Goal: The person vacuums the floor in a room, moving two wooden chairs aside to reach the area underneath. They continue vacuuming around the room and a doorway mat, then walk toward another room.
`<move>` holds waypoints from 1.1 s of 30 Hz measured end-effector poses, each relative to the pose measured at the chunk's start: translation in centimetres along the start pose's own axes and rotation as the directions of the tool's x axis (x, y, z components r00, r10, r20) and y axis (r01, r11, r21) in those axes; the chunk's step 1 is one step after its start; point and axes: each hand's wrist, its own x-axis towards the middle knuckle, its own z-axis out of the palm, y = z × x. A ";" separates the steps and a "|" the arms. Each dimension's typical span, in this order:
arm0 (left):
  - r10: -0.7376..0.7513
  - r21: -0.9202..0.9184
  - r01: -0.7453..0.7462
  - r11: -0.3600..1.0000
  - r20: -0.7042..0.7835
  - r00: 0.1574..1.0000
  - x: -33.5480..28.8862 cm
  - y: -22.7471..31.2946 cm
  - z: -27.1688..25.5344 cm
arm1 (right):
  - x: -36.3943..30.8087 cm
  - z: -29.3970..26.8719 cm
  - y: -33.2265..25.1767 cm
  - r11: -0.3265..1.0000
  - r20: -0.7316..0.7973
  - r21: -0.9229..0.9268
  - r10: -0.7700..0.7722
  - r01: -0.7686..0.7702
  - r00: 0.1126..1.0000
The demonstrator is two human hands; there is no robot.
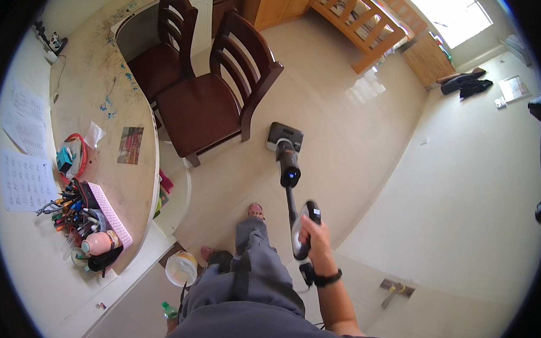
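My right hand [314, 235] is wrapped round the looped handle of an upright floor cleaner [289, 168], black and grey with a small lit display on its body. Its flat head rests on the pale floor ahead of me, just right of a dark wooden chair [201, 111]. At the lower left, beside my hip, a green plastic bottle [169, 310] shows. A small part of my left hand [171, 325] appears closed round it, the rest hidden by my clothes. A black band circles my right wrist.
A second chair [163, 59] stands by the curved desk [139, 175] on the left, which carries a pink pen basket [111, 215]. A white bucket [181, 268] is near my feet. A wooden bed [367, 29] stands far off; a white wall [464, 178] runs along the right.
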 end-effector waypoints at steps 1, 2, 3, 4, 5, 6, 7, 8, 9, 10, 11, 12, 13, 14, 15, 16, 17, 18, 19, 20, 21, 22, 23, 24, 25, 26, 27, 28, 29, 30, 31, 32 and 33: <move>-0.023 -0.034 0.022 0.999 -0.031 0.999 -1.7 -0.6 0.4 | 3.2 0.7 -1.1 0.998 -0.001 0.058 -0.025 0.025 1.000; -0.044 -0.069 0.040 0.997 -0.059 0.997 -3.2 -1.1 1.0 | 6.4 1.4 -2.3 0.989 0.028 0.127 -0.076 0.072 0.997; -0.073 -0.105 0.064 0.992 -0.090 0.993 -4.5 -1.6 2.0 | 9.3 1.6 -3.6 0.969 0.152 0.179 -0.197 0.169 0.969; -0.093 -0.130 0.079 0.988 -0.108 0.990 -5.9 -1.9 2.8 | 12.0 2.5 -4.0 0.923 0.198 0.295 -0.313 0.248 0.929; -0.110 -0.158 0.090 0.983 -0.126 0.986 -6.9 -1.9 3.6 | 14.4 2.8 -4.5 0.887 0.319 0.347 -0.416 0.303 0.851; -0.127 -0.188 0.099 0.977 -0.143 0.982 -8.0 -2.0 4.4 | 16.6 3.0 -4.9 0.873 0.356 0.435 -0.391 0.220 0.848; -0.142 -0.213 0.107 0.971 -0.157 0.977 -8.9 -2.0 5.1 | 19.2 3.2 -5.0 0.889 0.309 0.395 -0.366 0.231 0.878; -0.149 -0.232 0.107 0.967 -0.171 0.974 -9.8 -1.9 5.4 | 21.8 3.5 -4.9 0.897 0.275 0.366 -0.359 0.247 0.892; -0.154 -0.247 0.106 0.963 -0.182 0.971 -10.4 -1.9 5.9 | 24.1 3.5 -4.3 0.928 0.208 0.288 -0.303 0.238 0.930; -0.156 -0.258 0.104 0.961 -0.191 0.969 -11.0 -1.8 6.1 | 26.3 3.4 -3.6 0.945 0.149 0.226 -0.272 0.235 0.951; -0.164 -0.274 0.106 0.956 -0.197 0.967 -11.6 -1.8 6.2 | 28.3 3.3 -2.5 0.959 0.093 0.167 -0.248 0.231 0.964; -0.153 -0.284 0.091 0.955 -0.208 0.966 -12.0 -1.8 6.0 | 30.3 2.6 -2.0 0.973 -0.004 0.088 -0.212 0.212 0.977; -0.140 -0.292 0.074 0.954 -0.211 0.967 -12.4 -1.9 5.7 | 31.9 1.3 -1.7 0.980 -0.056 0.064 -0.183 0.187 0.981; -0.102 -0.284 0.038 0.958 -0.215 0.971 -12.3 -1.6 5.1 | 33.2 0.0 -1.7 0.986 -0.108 0.020 -0.162 0.165 0.981; -0.077 -0.281 0.012 0.960 -0.220 0.972 -12.4 -1.4 4.5 | 34.1 -1.7 -1.8 0.985 -0.098 0.030 -0.168 0.172 0.981; -0.044 -0.274 -0.018 0.961 -0.218 0.975 -12.2 -1.1 3.9 | 34.6 -3.3 -2.0 0.986 -0.097 0.054 -0.154 0.159 0.983; -0.007 -0.265 -0.051 0.963 -0.214 0.977 -11.8 -0.4 3.4 | 34.6 -5.0 -2.3 0.988 -0.056 0.047 -0.148 0.150 0.987; 0.011 -0.247 -0.065 0.967 -0.213 0.977 -11.2 0.4 2.9 | 34.2 -6.7 -2.7 0.987 -0.034 0.035 -0.156 0.157 0.987; 0.081 -0.244 -0.123 0.962 -0.176 0.981 -10.3 1.5 2.6 | 33.2 -8.3 -2.8 0.992 -0.039 0.030 -0.122 0.123 0.992; 0.127 -0.233 -0.161 0.959 -0.155 0.980 -9.3 2.5 2.3 | 31.6 -9.9 -2.6 0.991 -0.004 0.038 -0.130 0.130 0.991; 0.173 -0.223 -0.198 0.954 -0.129 0.976 -8.1 3.7 2.2 | 29.6 -11.3 -2.0 0.989 0.000 -0.016 -0.145 0.145 0.989; 0.183 -0.207 -0.198 0.958 -0.092 0.979 -7.0 4.7 2.2 | 27.1 -12.6 -1.1 0.990 0.002 -0.047 -0.133 0.133 0.991; 0.191 -0.189 -0.198 0.962 -0.055 0.980 -5.8 5.6 2.1 | 24.3 -13.7 0.0 0.986 -0.015 -0.103 -0.132 0.130 0.991; 0.222 -0.183 -0.221 0.958 -0.016 0.975 -4.6 6.4 1.7 | 21.0 -14.7 1.3 0.978 -0.046 -0.178 -0.118 0.108 0.992; 0.239 -0.179 -0.240 0.954 -0.026 0.971 -3.4 6.7 1.9 | 17.2 -15.5 2.7 0.963 -0.034 -0.232 -0.146 0.134 0.989; 0.202 -0.118 -0.196 0.973 0.034 0.979 -2.3 6.9 1.7 | 13.4 -16.1 4.2 0.963 -0.035 -0.238 -0.141 0.128 0.989; 0.187 -0.070 -0.181 0.981 0.099 0.977 -0.8 7.1 1.4 | 9.6 -16.3 5.6 0.962 -0.085 -0.269 -0.079 0.054 0.993; 0.176 -0.020 -0.175 0.984 0.163 0.971 0.7 7.1 1.2 | 5.4 -16.4 6.9 0.969 -0.092 -0.245 -0.045 0.021 0.995; 0.135 0.011 -0.139 0.990 0.182 0.974 2.3 7.0 1.2 | 1.3 -16.3 8.2 0.965 -0.100 -0.262 -0.051 0.024 0.994; 0.122 0.021 -0.131 0.991 0.251 0.960 3.4 6.6 1.0 | -2.7 -16.0 9.3 0.968 -0.115 -0.250 -0.011 -0.018 0.993; 0.104 0.040 -0.123 0.992 0.320 0.942 4.6 6.3 0.6 | -6.6 -15.5 10.3 0.973 -0.189 -0.216 0.047 -0.088 0.981; 0.072 0.067 -0.106 0.992 0.387 0.919 5.6 6.0 0.3 | -10.4 -14.9 11.2 0.981 -0.218 -0.144 0.097 -0.130 0.971; 0.063 0.093 -0.114 0.989 0.430 0.900 6.5 5.7 -0.1 | -14.0 -14.3 11.9 0.973 -0.249 -0.177 0.099 -0.145 0.964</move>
